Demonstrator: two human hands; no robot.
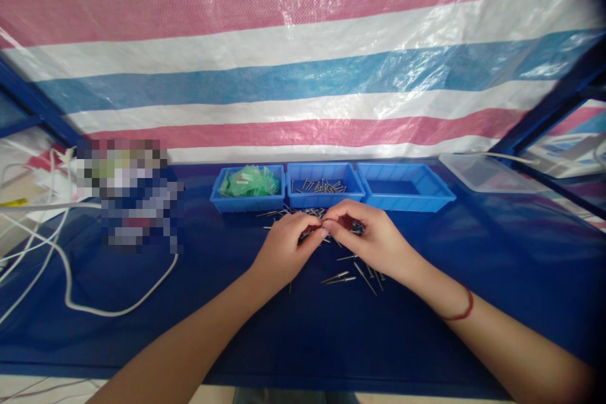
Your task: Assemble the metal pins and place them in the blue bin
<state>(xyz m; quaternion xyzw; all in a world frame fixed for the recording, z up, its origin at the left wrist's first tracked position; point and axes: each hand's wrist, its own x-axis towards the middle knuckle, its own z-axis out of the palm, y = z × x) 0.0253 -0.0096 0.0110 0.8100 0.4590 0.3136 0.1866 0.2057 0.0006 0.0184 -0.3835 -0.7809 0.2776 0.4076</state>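
Observation:
My left hand and my right hand meet fingertip to fingertip over a loose pile of thin metal pieces. Each is closed in a pinch of thumb and forefinger; whatever lies between them is too small and covered to name. Under and behind the fingers spreads the pile, partly hidden. Nearer me lie several loose pop rivets, with thin stems and thicker ends, and a few long screw-like pieces. Just beyond my hands, the middle blue bin holds several screws or nails.
The left blue bin holds green plastic packets. A third blue bin stands at right, beside a clear plastic lid. White cables and a blurred-out patch occupy the left of the blue table. Striped sheeting hangs behind.

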